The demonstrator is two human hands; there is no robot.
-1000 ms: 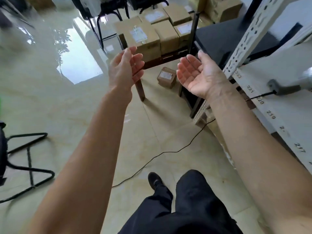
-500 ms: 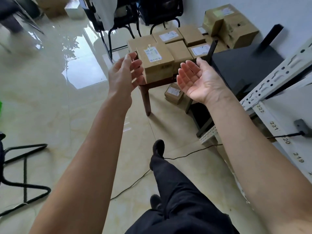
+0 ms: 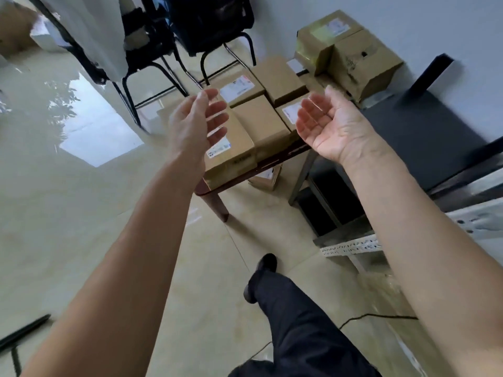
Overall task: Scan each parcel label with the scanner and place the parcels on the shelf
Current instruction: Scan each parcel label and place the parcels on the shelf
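Several brown cardboard parcels with white labels sit packed together on a low wooden table (image 3: pixel 261 165). The nearest parcel (image 3: pixel 236 148) stands at the table's front corner, partly behind my left hand (image 3: pixel 194 126). My left hand is open, palm facing right, held in the air in front of that parcel. My right hand (image 3: pixel 330 126) is open too, palm up and facing left, over the labelled parcel (image 3: pixel 290 115) on the right side of the table. Neither hand touches a parcel. The white shelf upright (image 3: pixel 351 244) shows at the right. No scanner is in view.
Two larger boxes (image 3: pixel 351 53) are stacked at the back by the wall. A small parcel (image 3: pixel 265 178) lies on the floor under the table. Black chairs (image 3: pixel 215 31) stand behind it, a dark table (image 3: pixel 424 134) to the right. A black cable (image 3: pixel 381 317) runs across the glossy floor.
I have stepped closer to the table, so the parcels look larger and sit between my hands. Both hands stay open and raised. The scanner and numbered shelf edge have left the view.
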